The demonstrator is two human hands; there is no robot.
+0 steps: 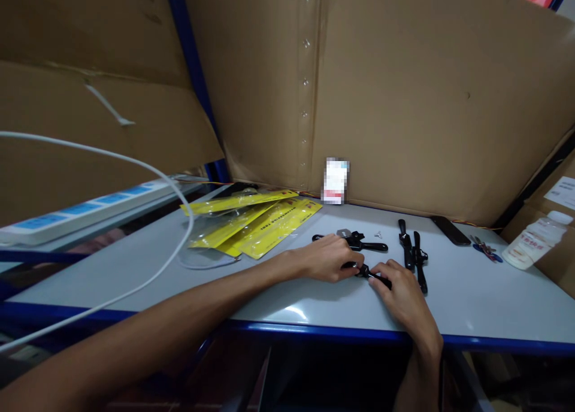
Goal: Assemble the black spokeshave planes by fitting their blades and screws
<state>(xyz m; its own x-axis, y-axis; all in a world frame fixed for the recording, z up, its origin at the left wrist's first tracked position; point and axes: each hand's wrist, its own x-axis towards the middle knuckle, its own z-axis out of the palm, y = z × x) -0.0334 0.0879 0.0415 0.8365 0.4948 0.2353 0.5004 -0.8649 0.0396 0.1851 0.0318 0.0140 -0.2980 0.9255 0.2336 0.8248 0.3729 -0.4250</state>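
A black spokeshave [365, 271] lies low over the near part of the grey tabletop [305, 298], between my two hands. My left hand [331, 258] is closed on its left side, the fingertips pinched near the middle of the body. With thumb and fingers, my right hand [402, 291] grips the right handle. Just behind my left hand lies a second spokeshave [372, 246], partly hidden by it. A small metal plate [344, 233] and tiny metal parts [378, 235] sit beyond. Two more black spokeshaves, one left [405, 245] and one right [420, 262], lie to the right.
Yellow blister packs [274, 229] are piled at the back left. A white cable [179, 190] arcs across the left side, near a power strip [90, 211]. A lit phone [335, 181] leans on the cardboard wall [426, 100]. A dark phone [450, 230], keys [486, 250] and a bottle [536, 241] are right.
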